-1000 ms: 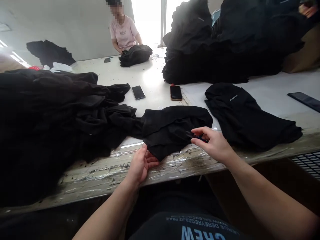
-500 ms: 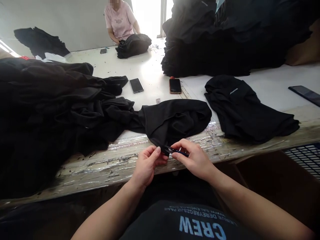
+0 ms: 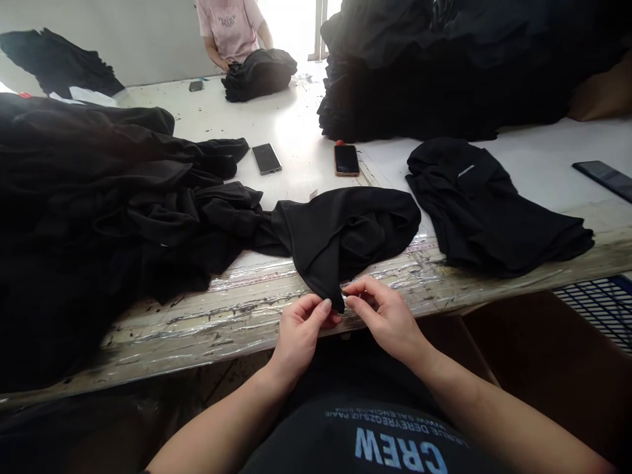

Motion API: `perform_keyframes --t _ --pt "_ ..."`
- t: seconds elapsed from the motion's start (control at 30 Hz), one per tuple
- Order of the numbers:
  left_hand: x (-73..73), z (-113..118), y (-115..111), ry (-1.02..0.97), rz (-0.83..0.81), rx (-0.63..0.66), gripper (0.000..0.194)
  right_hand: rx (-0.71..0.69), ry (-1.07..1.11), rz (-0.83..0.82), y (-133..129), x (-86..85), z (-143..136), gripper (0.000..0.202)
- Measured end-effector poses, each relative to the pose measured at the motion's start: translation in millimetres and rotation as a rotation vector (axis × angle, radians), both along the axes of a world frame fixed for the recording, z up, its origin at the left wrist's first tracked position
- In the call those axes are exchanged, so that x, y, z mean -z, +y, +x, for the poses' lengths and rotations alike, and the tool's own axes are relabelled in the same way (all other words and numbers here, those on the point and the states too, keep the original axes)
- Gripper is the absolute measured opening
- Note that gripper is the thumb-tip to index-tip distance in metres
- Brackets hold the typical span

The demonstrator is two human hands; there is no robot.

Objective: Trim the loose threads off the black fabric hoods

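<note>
In front of me lies a black garment, its lower corner pulled over the table's front edge. My left hand is closed, pinching that corner between thumb and fingers. Just to its right, my right hand is closed too, with thumb and forefinger close to the tip of the cloth. Small thread snips with a dark blue handle are in the right hand, almost wholly hidden by the fingers. Whether the right fingertips touch the cloth, I cannot tell.
A heap of black cloth fills the left, joining the garment. Another black garment lies at right. Two phones lie beyond; a dark tablet-like device is far right. A tall black stack stands behind. A co-worker handles folded black cloth.
The snips' blades, which were at the cloth corner, no longer show beyond my right fingers. Both hands have shifted slightly right with the corner. The view has tilted a little downward.
</note>
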State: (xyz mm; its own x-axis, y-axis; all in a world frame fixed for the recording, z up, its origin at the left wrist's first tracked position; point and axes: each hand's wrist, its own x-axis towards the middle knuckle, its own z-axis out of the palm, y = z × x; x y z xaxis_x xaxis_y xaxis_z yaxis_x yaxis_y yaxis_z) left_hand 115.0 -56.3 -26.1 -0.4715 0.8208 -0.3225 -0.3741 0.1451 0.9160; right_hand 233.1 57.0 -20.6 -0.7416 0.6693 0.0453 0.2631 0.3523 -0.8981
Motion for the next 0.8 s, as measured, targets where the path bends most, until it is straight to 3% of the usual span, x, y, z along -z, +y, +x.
perform_keyframes --t 0.1,0.17,0.37,0.47,0.6,0.8 --pt "-0.7 1 -2 0.172 0.024 0.051 0.022 -0.012 -0.011 -0.005 -1 -2.9 -1 0.019" --pt "-0.1 3 -2 0.154 0.051 0.077 0.024 -0.066 -0.027 0.079 -2 -5.6 -2 0.016" --pt "2.3 -1 7 -0.351 0.033 -0.057 0.033 -0.086 0.115 0.231 -6 0.7 0 0.006" --pt "0.2 -7 12 -0.353 0.036 -0.147 0.028 -0.124 0.094 0.213 -6 6.2 3 0.008" --pt "-4.4 -10 13 -0.262 0.084 -0.217 0.025 -0.081 0.017 0.146 -3 6.2 11 0.027" --pt "-12.1 -7 7 -0.278 0.066 -0.204 0.021 -0.059 0.001 -0.048 0 -3.1 14 0.017"
